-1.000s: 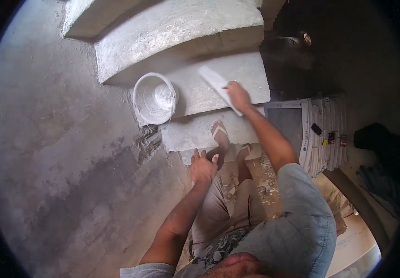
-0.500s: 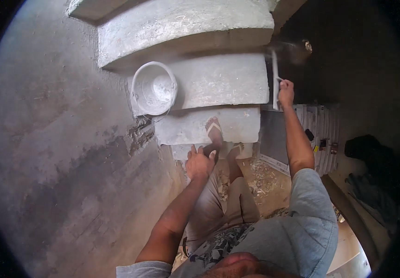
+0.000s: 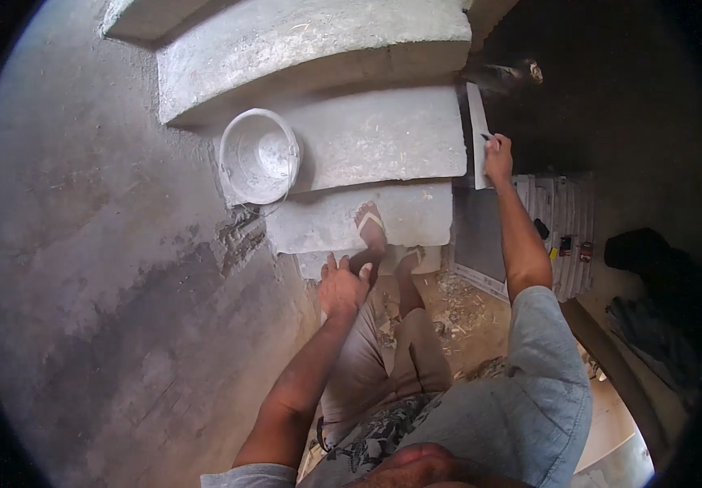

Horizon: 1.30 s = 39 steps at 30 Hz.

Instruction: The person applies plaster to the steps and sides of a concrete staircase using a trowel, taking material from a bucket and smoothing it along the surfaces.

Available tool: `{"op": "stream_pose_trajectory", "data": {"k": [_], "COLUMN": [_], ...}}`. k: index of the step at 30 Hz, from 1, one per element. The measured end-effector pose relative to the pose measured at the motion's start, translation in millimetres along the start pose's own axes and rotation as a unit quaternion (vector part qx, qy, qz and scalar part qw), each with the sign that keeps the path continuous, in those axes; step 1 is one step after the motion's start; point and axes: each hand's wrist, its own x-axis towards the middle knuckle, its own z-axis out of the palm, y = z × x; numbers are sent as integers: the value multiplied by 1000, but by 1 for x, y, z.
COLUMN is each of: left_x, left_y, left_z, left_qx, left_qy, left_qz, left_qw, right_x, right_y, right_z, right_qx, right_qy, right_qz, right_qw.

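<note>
My right hand (image 3: 497,161) reaches out past the right end of the concrete steps, its fingers wrapped round the handle of a plastering trowel (image 3: 478,146). The long, pale blade stands beside the step's side edge; whether it touches the edge I cannot tell. Over my bent left leg is my left hand (image 3: 343,286), fingers spread, holding nothing. A white bucket (image 3: 231,167) with a wire handle sits at the left end of a step (image 3: 383,142), its inside smeared with pale residue.
Rough grey wall (image 3: 82,244) runs along the left. Boxes or packs of tiles (image 3: 558,236) stand stacked at the right, below my right hand. My sandalled foot (image 3: 371,224) rests on a lower step; debris (image 3: 457,313) litters the ground. Dark cloth (image 3: 648,260) lies far right.
The trowel blade has tilted, showing more of its flat face. My right hand has shifted slightly left, along with the view. My left hand stays over the leg.
</note>
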Motion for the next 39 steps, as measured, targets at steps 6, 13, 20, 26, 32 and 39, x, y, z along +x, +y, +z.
{"op": "stream_pose_trajectory", "data": {"k": [6,13,20,26,32,39], "left_x": [2,-2,-6,-8,-11,-18], "left_y": [10,1,2,-9,-4,-11], "left_z": [-10,0,-1,5,9,18], "left_qx": [4,-5,3,-4,-23,-10], "left_qy": [-29,-13,-24,-7,4,12], "left_qz": [4,8,2,1,6,4], "left_qw": [1000,1000,1000,1000,1000,1000], "right_x": [-58,-47,-78,-102,-116,-143], "right_y": [-5,30,2,20,60,28], "right_z": [15,4,14,14,-8,-8], "right_qx": [-52,27,-7,-40,-23,-24], "right_qy": [-146,45,-84,-70,9,-78], "right_qz": [-23,72,32,-13,21,69], "right_qw": [988,996,996,997,999,994]}}
